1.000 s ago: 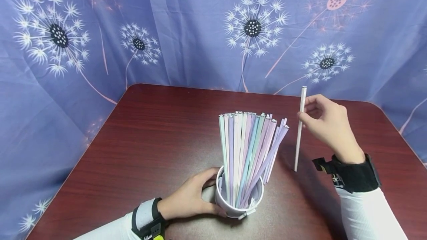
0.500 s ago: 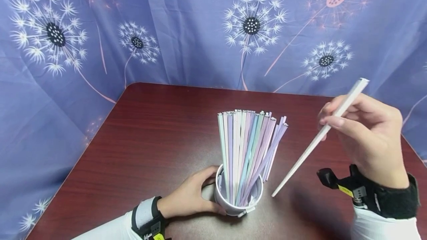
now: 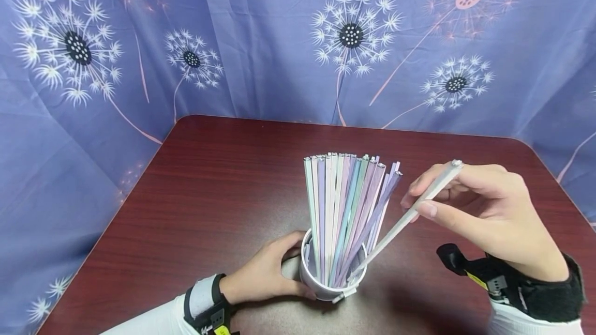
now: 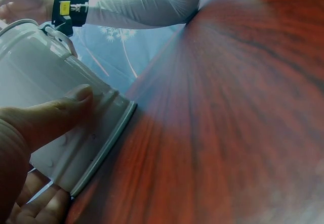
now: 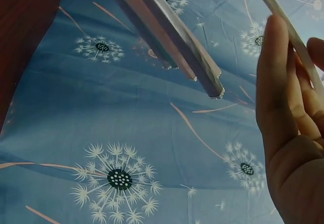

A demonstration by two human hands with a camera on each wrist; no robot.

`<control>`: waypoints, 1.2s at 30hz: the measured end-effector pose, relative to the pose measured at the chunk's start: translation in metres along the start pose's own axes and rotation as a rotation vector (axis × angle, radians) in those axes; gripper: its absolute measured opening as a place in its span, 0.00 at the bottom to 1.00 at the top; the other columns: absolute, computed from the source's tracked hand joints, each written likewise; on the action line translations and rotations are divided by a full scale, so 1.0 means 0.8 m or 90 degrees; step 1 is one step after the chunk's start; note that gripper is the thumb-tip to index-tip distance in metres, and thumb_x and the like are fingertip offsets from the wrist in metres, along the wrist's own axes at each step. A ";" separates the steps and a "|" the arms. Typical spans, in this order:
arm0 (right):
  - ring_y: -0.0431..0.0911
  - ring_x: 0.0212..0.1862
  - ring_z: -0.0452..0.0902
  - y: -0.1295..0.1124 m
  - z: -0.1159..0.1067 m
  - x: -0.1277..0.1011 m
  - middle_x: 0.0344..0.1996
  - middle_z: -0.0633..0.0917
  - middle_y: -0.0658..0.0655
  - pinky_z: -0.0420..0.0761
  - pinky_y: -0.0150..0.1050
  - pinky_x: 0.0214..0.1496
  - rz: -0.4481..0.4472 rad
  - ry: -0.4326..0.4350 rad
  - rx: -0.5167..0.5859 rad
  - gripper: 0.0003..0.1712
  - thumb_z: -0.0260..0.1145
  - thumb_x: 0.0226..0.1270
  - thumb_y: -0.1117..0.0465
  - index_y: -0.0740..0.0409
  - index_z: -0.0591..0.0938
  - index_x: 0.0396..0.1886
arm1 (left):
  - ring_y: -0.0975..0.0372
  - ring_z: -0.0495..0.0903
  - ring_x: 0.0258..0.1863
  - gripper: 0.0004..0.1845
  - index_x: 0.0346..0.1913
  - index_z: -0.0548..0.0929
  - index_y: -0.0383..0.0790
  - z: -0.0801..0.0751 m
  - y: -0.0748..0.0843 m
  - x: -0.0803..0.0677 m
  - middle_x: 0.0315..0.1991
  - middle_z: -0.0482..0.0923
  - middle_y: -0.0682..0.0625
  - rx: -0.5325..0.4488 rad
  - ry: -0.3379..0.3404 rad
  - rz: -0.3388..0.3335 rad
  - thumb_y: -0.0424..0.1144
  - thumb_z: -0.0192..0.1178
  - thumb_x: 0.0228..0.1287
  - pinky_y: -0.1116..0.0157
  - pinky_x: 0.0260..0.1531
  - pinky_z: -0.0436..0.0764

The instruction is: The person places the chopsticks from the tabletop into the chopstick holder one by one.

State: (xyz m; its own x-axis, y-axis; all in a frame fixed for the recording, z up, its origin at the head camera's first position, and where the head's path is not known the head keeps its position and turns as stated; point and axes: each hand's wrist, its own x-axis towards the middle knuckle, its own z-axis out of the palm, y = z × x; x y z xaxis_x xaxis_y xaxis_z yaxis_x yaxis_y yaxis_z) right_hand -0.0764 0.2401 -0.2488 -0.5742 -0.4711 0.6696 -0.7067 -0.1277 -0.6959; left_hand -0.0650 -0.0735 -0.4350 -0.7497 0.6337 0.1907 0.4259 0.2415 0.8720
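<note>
The left grip (image 4: 17,143) holds a pale cup (image 4: 55,72), thumb laid along its side, fingers showing beside its base, which meets the table (image 4: 217,107). Beyond the table's edge is blue printed cloth (image 4: 109,52). Past the cup's rim appears the partly cropped right grip (image 4: 25,6), with black wristband (image 4: 71,6) and white sleeve (image 4: 142,6).
</note>
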 end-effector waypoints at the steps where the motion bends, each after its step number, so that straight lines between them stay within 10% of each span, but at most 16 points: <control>1: 0.47 0.33 0.84 -0.001 0.001 0.001 0.36 0.85 0.66 0.83 0.31 0.34 0.006 -0.008 -0.006 0.16 0.63 0.48 0.87 0.79 0.81 0.40 | 0.66 0.75 0.60 0.48 0.68 0.67 0.57 0.000 0.000 0.000 0.61 0.74 0.62 -0.004 -0.001 0.000 0.57 0.78 0.39 0.65 0.62 0.72; 9: 0.49 0.35 0.83 -0.008 0.002 0.004 0.35 0.84 0.66 0.83 0.31 0.38 0.035 0.036 -0.013 0.15 0.65 0.47 0.88 0.79 0.80 0.37 | 0.66 0.74 0.60 0.49 0.68 0.67 0.58 -0.001 0.003 0.000 0.61 0.74 0.62 0.004 0.000 -0.009 0.57 0.78 0.39 0.64 0.63 0.71; 18: 0.53 0.28 0.81 -0.006 0.001 0.010 0.25 0.83 0.69 0.82 0.36 0.37 0.167 0.249 -0.028 0.10 0.62 0.52 0.87 0.83 0.77 0.36 | 0.66 0.73 0.61 0.49 0.68 0.67 0.58 -0.001 0.004 0.000 0.61 0.73 0.63 0.014 0.001 -0.019 0.58 0.78 0.39 0.63 0.64 0.71; 22: 0.50 0.28 0.82 0.015 -0.012 0.007 0.26 0.84 0.65 0.81 0.34 0.36 0.249 0.275 -0.157 0.09 0.67 0.59 0.77 0.76 0.81 0.40 | 0.67 0.74 0.60 0.49 0.68 0.67 0.58 -0.001 0.005 0.000 0.61 0.74 0.63 0.014 0.001 -0.019 0.58 0.78 0.39 0.63 0.63 0.71; 29: 0.39 0.26 0.83 0.079 -0.040 -0.007 0.28 0.88 0.50 0.74 0.28 0.25 0.373 0.130 -0.526 0.05 0.70 0.63 0.57 0.49 0.86 0.38 | 0.66 0.74 0.60 0.48 0.68 0.67 0.58 0.000 0.005 0.000 0.61 0.74 0.62 0.001 -0.001 -0.013 0.56 0.78 0.40 0.64 0.63 0.71; 36: 0.42 0.25 0.77 0.141 -0.052 -0.028 0.20 0.83 0.47 0.79 0.42 0.32 0.391 -0.147 -0.630 0.06 0.66 0.55 0.67 0.52 0.85 0.26 | 0.66 0.75 0.60 0.48 0.68 0.67 0.57 0.000 0.005 -0.001 0.61 0.74 0.62 -0.009 -0.002 -0.009 0.55 0.78 0.40 0.64 0.62 0.72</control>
State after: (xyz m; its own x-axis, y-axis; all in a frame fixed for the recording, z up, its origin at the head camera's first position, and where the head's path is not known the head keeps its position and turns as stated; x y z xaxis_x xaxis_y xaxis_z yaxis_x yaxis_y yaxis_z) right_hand -0.1605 0.2726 -0.3310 -0.9119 -0.3777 0.1608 -0.4100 0.8569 -0.3124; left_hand -0.0625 -0.0732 -0.4318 -0.7538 0.6330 0.1763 0.4074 0.2398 0.8812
